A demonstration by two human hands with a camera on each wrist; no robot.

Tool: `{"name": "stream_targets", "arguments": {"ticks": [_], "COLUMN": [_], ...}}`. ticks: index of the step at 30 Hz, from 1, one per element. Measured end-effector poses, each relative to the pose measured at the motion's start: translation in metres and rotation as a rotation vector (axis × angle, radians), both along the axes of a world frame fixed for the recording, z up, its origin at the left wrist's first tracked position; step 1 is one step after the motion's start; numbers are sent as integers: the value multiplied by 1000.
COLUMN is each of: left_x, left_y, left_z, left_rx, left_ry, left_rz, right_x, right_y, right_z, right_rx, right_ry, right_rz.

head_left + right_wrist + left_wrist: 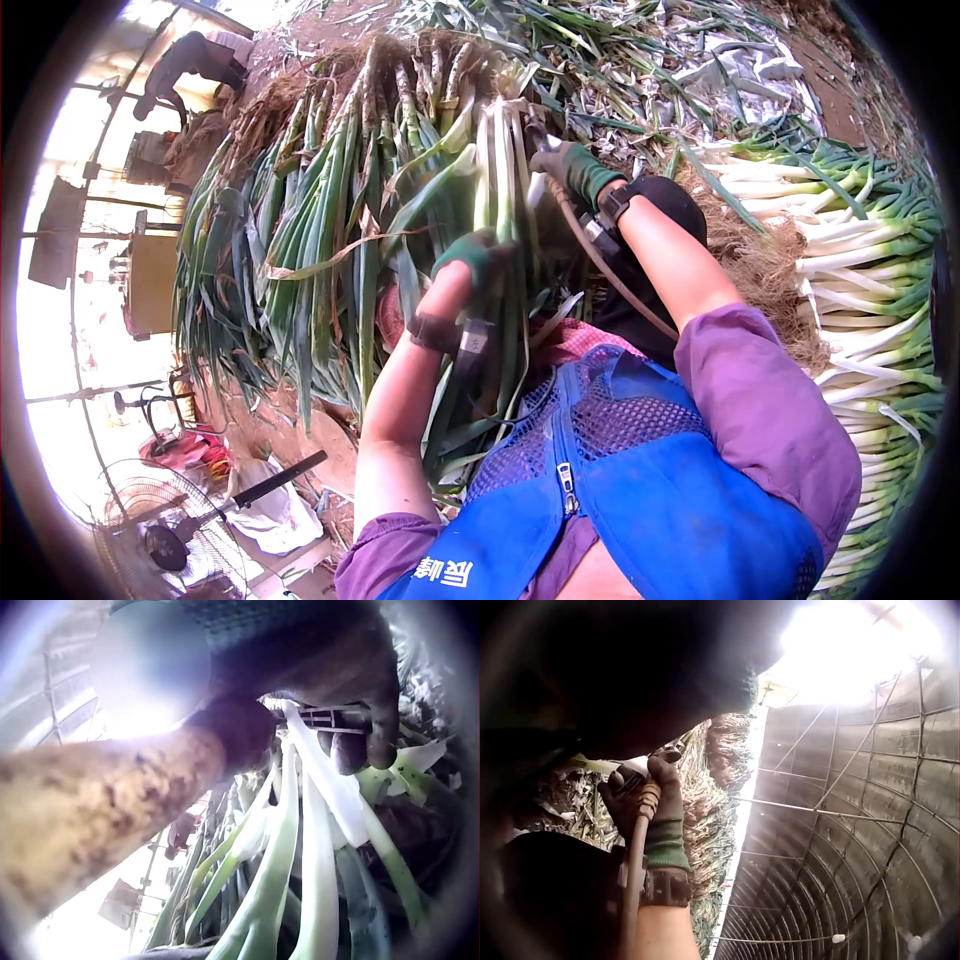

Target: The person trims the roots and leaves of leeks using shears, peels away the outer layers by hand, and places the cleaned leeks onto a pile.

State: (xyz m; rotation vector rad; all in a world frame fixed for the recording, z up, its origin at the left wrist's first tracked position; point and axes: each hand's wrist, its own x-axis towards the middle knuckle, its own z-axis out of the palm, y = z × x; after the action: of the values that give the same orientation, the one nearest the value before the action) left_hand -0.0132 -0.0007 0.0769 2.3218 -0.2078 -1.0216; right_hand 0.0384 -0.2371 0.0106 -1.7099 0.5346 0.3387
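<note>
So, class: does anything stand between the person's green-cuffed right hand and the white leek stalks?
Only the dark tool on a brown hose that the right hand grips: its tip lies beside the white leek stalks. No other obstacle is visible there.

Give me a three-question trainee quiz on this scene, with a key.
1. Multiple choice: What does the right hand grip?
A) The cage of a fan
B) A tool joined to a hose
C) The zip of the vest
2. True or false: In the pile of leeks on the person's right, the roots lie nearer the person than the green leaves do.
3. Fill in: The round fan stands on the person's ____ side.

Key: 1 B; 2 true; 3 left.
</note>
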Motion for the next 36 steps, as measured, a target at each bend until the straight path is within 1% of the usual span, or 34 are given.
{"name": "stream_targets", "arguments": {"ticks": [1, 2, 3, 4, 5, 6, 8, 9, 11, 14, 16, 18, 21, 22, 24, 26, 27, 28, 30, 31, 32, 34, 36], "left_x": [-3, -2, -2, -2, 8, 9, 9, 9, 4, 3, 3, 2, 4, 4, 2, 1, 1, 3, 11, 19, 19, 40, 91], "left_y": [0, -1, -4, -6, 0, -1, -1, -3, -4, -6, -5, -6, -5, -5, -4, -4, -4, -1, 10, 18, 21, 36, 73], "left_z": [5, 9, 12, 11, -16, -18, -18, -19, -11, -7, -6, -3, -6, -7, -8, -7, -6, -6, -7, -1, 16, 32, 12], "left_rx": [-16, 0, 10, 18, 25, -16, -90, -55, -59, -43, -31, -27, -3, -36, -97, -87, -84, -68, -35, -89, -89, -89, -193], "left_ry": [-11, 6, 26, 49, 36, 67, 123, 92, 72, 79, 82, 70, 94, 103, 123, 105, 93, 82, 58, 242, 167, 152, -278], "left_rz": [14, 20, 28, 35, -5, 16, 55, 49, 33, 32, 38, 40, 48, 59, 84, 79, 80, 49, -6, 48, 69, 142, 165], "right_x": [0, -1, -6, -21, -31, -41, -29, -25, -21, -15, -9, -7, -15, -18, -29, -36, -42, -49, -79, -87, -93, -102, -107], "right_y": [-4, -3, -1, 6, 12, 18, 19, 14, 11, 13, 12, 10, 14, 17, 21, 24, 24, 28, 29, 27, 25, 22, 19], "right_z": [4, 5, 5, 26, 41, 62, 32, 23, 22, 21, 26, 27, 20, 24, 30, 22, 18, 5, 35, 22, 18, 11, 3], "right_rx": [91, 18, -27, -75, -193, -321, -68, -6, 118, 34, 32, 90, 55, 39, 53, 3, -110, -182, -19, -61, -104, -21, 63], "right_ry": [28, -46, -65, -80, -154, -181, -159, -119, -35, -197, -111, -6, -138, -188, -129, -103, -211, -293, -129, -136, -143, -166, -206], "right_rz": [2, 52, 114, 175, 226, 224, 146, 135, 114, 164, 129, 116, 150, 156, 118, 216, 360, 428, 448, 390, 330, 317, 307]}}
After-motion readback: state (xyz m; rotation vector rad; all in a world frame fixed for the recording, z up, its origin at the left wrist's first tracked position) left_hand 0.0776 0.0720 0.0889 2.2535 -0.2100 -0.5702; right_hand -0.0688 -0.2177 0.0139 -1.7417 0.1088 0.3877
